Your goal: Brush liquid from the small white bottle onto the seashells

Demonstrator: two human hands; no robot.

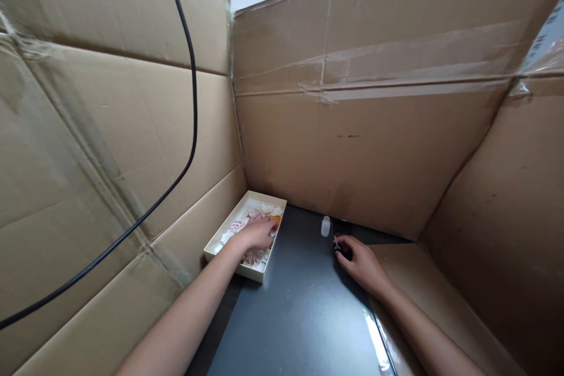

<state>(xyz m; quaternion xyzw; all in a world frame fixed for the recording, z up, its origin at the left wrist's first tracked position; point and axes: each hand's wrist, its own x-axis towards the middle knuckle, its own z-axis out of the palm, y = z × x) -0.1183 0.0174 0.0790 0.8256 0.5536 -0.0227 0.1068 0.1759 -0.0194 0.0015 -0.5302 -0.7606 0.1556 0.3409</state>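
Note:
My left hand (258, 234) reaches into a shallow cream box (222, 245) at the left of a dark tabletop. Its fingers curl down over white, pink-patterned shells (238, 225) and touch an orange piece (275, 220). What the fingers hold, if anything, is hidden. My right hand (362, 260) rests on the dark surface, fingers closed around a small dark object (342, 251) with a thin tip. A small clear bottle with a white cap (325, 226) stands upright just left of that hand.
Tall taped cardboard walls (379, 129) enclose the dark tabletop (299, 311) on the left, back and right. A black cable (187, 59) hangs across the left wall. A cardboard flap (409, 270) lies under my right forearm.

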